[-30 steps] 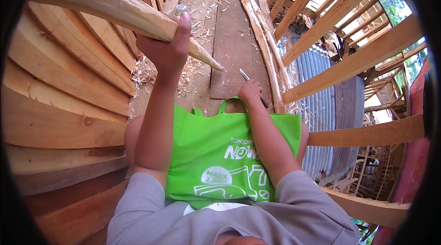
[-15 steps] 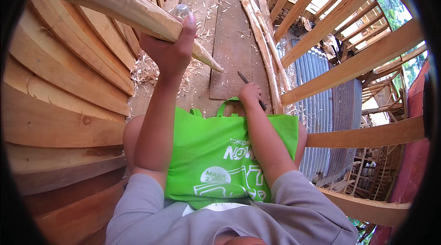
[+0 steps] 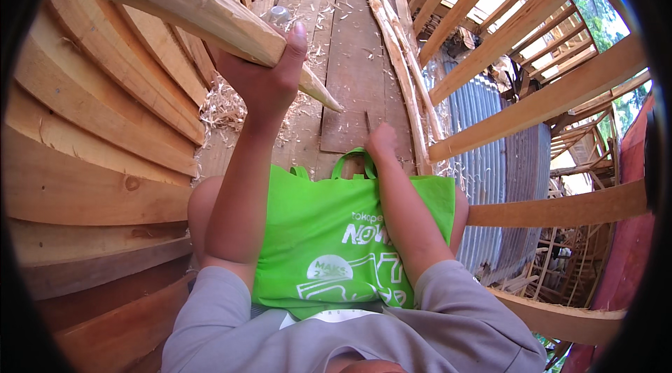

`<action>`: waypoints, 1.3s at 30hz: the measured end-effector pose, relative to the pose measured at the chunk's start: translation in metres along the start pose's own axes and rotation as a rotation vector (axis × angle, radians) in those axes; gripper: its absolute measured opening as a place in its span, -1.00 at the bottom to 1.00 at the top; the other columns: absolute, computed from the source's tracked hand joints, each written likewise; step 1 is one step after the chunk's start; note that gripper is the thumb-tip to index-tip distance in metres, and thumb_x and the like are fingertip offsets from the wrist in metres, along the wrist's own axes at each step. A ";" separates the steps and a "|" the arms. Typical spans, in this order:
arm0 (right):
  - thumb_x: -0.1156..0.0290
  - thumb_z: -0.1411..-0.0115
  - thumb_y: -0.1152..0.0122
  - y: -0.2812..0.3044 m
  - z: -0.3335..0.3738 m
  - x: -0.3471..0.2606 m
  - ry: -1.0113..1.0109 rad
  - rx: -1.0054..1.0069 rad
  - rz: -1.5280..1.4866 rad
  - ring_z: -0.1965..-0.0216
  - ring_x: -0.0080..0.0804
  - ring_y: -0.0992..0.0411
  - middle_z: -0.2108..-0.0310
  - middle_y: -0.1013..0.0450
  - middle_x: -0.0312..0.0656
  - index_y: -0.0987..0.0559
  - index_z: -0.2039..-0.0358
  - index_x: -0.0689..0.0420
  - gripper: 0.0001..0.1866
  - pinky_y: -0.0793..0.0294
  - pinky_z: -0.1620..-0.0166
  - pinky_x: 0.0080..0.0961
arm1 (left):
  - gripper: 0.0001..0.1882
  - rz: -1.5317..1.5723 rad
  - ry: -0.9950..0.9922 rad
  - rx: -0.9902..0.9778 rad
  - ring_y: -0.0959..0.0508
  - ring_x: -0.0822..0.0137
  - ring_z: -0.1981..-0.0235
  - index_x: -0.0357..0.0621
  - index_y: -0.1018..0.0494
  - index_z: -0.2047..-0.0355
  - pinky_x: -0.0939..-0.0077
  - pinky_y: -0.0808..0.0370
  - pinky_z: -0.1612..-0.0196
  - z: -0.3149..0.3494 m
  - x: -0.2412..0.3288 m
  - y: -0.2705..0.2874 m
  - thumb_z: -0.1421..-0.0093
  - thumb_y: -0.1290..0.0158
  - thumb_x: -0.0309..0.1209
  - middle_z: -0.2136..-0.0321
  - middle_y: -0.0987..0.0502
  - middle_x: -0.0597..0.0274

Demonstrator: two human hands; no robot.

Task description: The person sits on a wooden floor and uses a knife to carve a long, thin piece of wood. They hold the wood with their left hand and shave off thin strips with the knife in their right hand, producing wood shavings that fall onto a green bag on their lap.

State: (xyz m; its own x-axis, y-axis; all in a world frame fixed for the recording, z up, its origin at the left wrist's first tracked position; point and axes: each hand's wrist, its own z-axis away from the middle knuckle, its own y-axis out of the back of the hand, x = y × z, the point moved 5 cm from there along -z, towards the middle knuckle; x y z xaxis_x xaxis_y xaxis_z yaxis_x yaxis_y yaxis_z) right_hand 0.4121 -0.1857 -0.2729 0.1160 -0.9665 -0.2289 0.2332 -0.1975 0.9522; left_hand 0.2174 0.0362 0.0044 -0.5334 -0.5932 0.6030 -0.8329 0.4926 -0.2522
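Note:
A thick, roughly hewn wooden pole (image 3: 185,5) slants in from the upper left and narrows to a pale point. My left hand (image 3: 264,82) is closed around it near the tapered end, thumb up along its side. To the right of the pole's tip, my right hand (image 3: 382,142) grips a knife (image 3: 367,121). Its narrow dark blade points away from me, apart from the wood; the handle is mostly hidden by my slightly blurred fist. A green cloth bag (image 3: 329,226) with white print lies across my lap, below both hands.
Wood shavings (image 3: 227,108) litter the plank floor (image 3: 353,72). Two long, thin wood strips (image 3: 395,58) lie along its right side. A clear plastic container (image 3: 278,15) stands beyond my left hand. Curved timber boards (image 3: 91,177) rise at left; spaced wooden ribs (image 3: 539,103) and corrugated metal sheets (image 3: 476,163) are at right.
My right hand has shifted slightly, and the knife has turned from slanting left to pointing nearly straight ahead. My left hand and the pole have moved a little to the right.

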 end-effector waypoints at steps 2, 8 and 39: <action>0.43 -0.04 -0.24 -0.011 0.004 -0.006 0.068 -0.049 0.035 0.11 0.06 -0.55 0.18 -0.56 0.12 -0.64 0.27 0.27 -0.75 -0.57 0.06 -0.18 | -0.75 0.008 0.004 -0.006 -0.52 0.45 0.64 -0.16 -0.31 0.40 0.57 -0.51 0.50 0.000 -0.001 0.000 -0.05 -0.21 -0.58 0.62 -0.45 0.27; 0.47 0.04 -0.23 -0.035 0.032 -0.048 0.352 -0.082 0.068 0.28 0.06 -0.58 0.38 -0.57 0.16 -0.65 0.44 0.32 -0.82 -0.58 0.18 -0.19 | -0.75 0.033 0.015 -0.009 -0.53 0.45 0.64 -0.17 -0.31 0.38 0.58 -0.50 0.51 0.000 0.002 -0.004 -0.06 -0.20 -0.61 0.62 -0.45 0.26; 0.47 0.04 -0.21 -0.016 0.010 -0.042 0.350 -0.195 -0.040 0.21 0.18 -0.53 0.27 -0.53 0.25 -0.63 0.35 0.30 -0.77 -0.55 0.10 -0.12 | -0.73 0.091 0.042 -0.063 -0.51 0.46 0.66 -0.15 -0.26 0.42 0.58 -0.48 0.53 0.003 0.006 -0.004 -0.04 -0.15 -0.66 0.68 -0.44 0.26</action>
State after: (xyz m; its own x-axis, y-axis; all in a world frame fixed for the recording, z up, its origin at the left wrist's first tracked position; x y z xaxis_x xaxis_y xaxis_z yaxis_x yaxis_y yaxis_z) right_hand 0.3943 -0.1440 -0.2766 0.4172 -0.8380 -0.3518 0.4188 -0.1662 0.8927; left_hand 0.2170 0.0283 0.0065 -0.5985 -0.5181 0.6110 -0.7699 0.5830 -0.2597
